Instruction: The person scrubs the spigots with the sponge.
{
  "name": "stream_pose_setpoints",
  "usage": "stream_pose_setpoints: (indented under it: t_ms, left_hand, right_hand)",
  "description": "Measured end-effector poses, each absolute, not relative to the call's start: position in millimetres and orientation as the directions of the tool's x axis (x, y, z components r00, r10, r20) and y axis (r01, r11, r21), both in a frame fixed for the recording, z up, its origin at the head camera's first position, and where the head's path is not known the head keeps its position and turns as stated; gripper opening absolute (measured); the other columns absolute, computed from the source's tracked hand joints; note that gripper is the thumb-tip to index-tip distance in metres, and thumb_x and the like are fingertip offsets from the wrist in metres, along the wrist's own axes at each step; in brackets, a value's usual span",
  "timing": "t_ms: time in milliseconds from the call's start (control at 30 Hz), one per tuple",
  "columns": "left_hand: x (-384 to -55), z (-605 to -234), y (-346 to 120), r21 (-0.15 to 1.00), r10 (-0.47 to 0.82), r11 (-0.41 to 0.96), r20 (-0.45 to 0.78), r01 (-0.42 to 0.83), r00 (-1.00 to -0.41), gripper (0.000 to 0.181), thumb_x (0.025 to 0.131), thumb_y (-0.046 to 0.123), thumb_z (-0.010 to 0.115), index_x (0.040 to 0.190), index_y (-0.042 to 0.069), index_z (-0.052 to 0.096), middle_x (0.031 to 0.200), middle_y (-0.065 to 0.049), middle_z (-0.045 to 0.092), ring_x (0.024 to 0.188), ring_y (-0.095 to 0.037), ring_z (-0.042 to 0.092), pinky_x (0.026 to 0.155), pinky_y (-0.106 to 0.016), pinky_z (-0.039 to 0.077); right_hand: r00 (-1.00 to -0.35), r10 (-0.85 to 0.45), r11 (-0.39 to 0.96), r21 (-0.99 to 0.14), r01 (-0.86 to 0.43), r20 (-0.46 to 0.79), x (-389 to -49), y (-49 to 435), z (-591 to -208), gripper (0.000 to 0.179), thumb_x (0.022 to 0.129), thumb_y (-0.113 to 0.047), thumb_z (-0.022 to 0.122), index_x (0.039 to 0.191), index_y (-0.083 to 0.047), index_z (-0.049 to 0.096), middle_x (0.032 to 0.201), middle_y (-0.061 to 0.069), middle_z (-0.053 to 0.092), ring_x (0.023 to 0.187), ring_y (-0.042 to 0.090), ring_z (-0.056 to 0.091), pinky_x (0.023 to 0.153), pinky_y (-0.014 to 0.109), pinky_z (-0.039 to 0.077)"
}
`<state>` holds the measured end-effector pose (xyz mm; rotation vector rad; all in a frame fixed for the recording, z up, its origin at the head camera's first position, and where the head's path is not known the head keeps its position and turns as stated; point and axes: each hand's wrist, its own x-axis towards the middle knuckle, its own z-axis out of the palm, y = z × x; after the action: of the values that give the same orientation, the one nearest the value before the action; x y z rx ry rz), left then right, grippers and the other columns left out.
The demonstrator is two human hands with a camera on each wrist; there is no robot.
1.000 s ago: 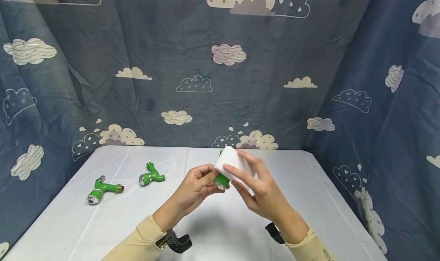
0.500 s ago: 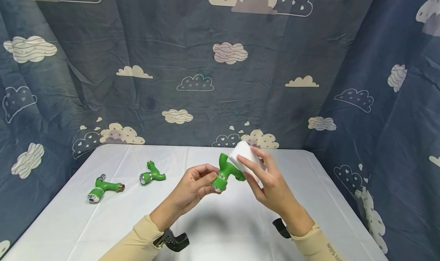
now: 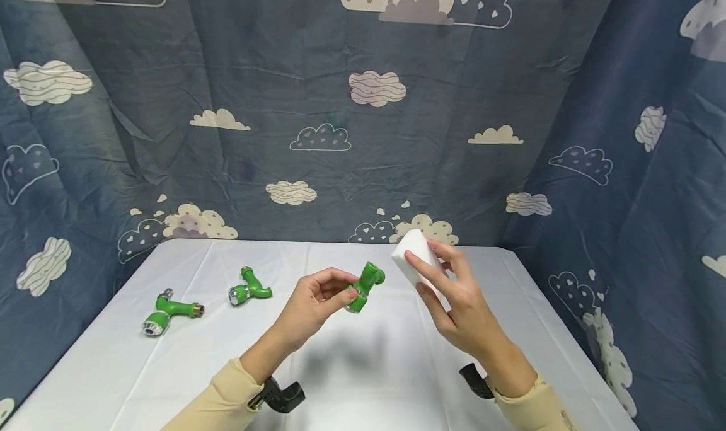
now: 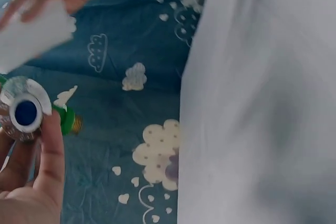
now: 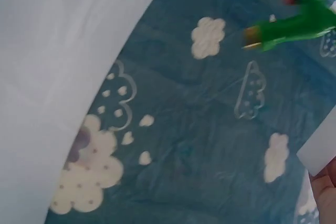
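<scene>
Held up above the table, a green faucet [image 3: 367,285] is pinched by its handle end between the thumb and fingers of my left hand [image 3: 311,302]. The left wrist view shows the round knob [image 4: 26,109] with a blue centre and a brass thread [image 4: 77,124] behind it. My right hand [image 3: 462,302] grips a white block, perhaps a sponge [image 3: 416,254], between thumb and fingers. A gap separates the block from the faucet. In the right wrist view the green faucet [image 5: 296,27] is blurred, and the white block's corner [image 5: 320,148] shows at the right edge.
Two more green faucets lie on the left of the white table [image 3: 510,330]: one with a brass end [image 3: 167,311] nearer, one smaller [image 3: 249,287] farther back. A dark blue cloud-patterned curtain [image 3: 255,59] surrounds the back and sides.
The white block has drawn off the faucet, up and to the right, in my right hand. My left hand has turned the faucet so that its branches point differently.
</scene>
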<state>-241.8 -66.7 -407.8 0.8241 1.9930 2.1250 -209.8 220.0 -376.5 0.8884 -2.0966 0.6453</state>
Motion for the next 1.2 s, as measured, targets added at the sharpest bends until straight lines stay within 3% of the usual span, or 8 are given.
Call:
stream_pose_setpoints:
  t_ms: [133,367,500,667,900,1100,1200]
  left_hand:
    - [-244,-411,-66,0.916,0.405,-0.012,0.371,0.4,-0.836,0.027,0.101,0.013,0.077,0.125,0.002,0.073,0.117,-0.02,0.077,0.099,-0.013,0.077,0.087,-0.026,0.066]
    - [-242,-410,-63,0.803,0.376,0.073,0.527,0.591,-0.762,0.023,0.097,0.012,0.081,0.12,0.011,0.076,0.11,-0.007,0.08,0.1,-0.015,0.077,0.091,-0.029,0.066]
    - [-242,-411,-64,0.751,0.389,0.08,0.582,0.655,-0.714,0.022,0.097,0.012,0.081,0.118,0.013,0.077,0.109,-0.004,0.08,0.098,-0.013,0.076,0.09,-0.03,0.067]
    - [-244,-413,-68,0.713,0.398,0.082,0.618,0.697,-0.678,0.021,0.097,0.011,0.081,0.118,0.013,0.077,0.107,-0.004,0.081,0.091,-0.008,0.073,0.089,-0.03,0.067]
    - [-242,-414,-74,0.681,0.427,0.061,0.643,0.73,-0.636,0.024,0.096,0.009,0.082,0.119,0.015,0.077,0.113,-0.003,0.081,0.092,-0.008,0.072,0.087,-0.029,0.066]
    - [-243,-415,-74,0.7,0.424,0.06,0.628,0.712,-0.653,0.024,0.096,0.009,0.082,0.119,0.015,0.077,0.11,-0.002,0.081,0.092,-0.008,0.073,0.087,-0.03,0.067]
    - [-244,-416,-74,0.752,0.41,0.036,0.589,0.658,-0.696,0.023,0.097,0.008,0.08,0.119,0.01,0.076,0.109,-0.008,0.08,0.093,-0.009,0.075,0.087,-0.03,0.067]
  right_hand:
    - [-0.43,-0.426,0.61,-0.098,-0.786,0.796,-200,209,-370,0.042,0.115,-0.038,0.048,0.146,-0.018,0.067,0.154,0.026,0.049,0.136,0.039,0.053,0.096,0.034,0.051]
    - [-0.428,-0.497,0.586,-0.071,-0.807,0.755,-192,197,-374,0.04,0.115,-0.039,0.046,0.145,-0.024,0.068,0.154,0.023,0.05,0.136,0.038,0.055,0.092,0.052,0.063]
    - [-0.449,-0.507,0.592,-0.082,-0.802,0.735,-192,197,-378,0.041,0.115,-0.041,0.044,0.146,-0.027,0.067,0.155,0.021,0.049,0.138,0.036,0.054,0.092,0.054,0.064]
    - [-0.428,-0.517,0.571,-0.074,-0.818,0.742,-194,198,-380,0.04,0.115,-0.039,0.045,0.146,-0.026,0.067,0.155,0.02,0.05,0.136,0.034,0.055,0.093,0.05,0.063]
    - [-0.4,-0.513,0.549,-0.068,-0.833,0.759,-199,199,-383,0.041,0.115,-0.036,0.046,0.148,-0.021,0.065,0.153,0.021,0.051,0.132,0.032,0.057,0.096,0.034,0.054]
    - [-0.402,-0.495,0.549,-0.081,-0.832,0.77,-201,202,-382,0.042,0.115,-0.037,0.047,0.148,-0.018,0.064,0.153,0.023,0.051,0.13,0.033,0.057,0.096,0.032,0.052]
    - [-0.405,-0.49,0.551,-0.086,-0.83,0.772,-198,202,-380,0.042,0.115,-0.038,0.047,0.148,-0.019,0.064,0.153,0.022,0.051,0.131,0.033,0.056,0.096,0.032,0.051]
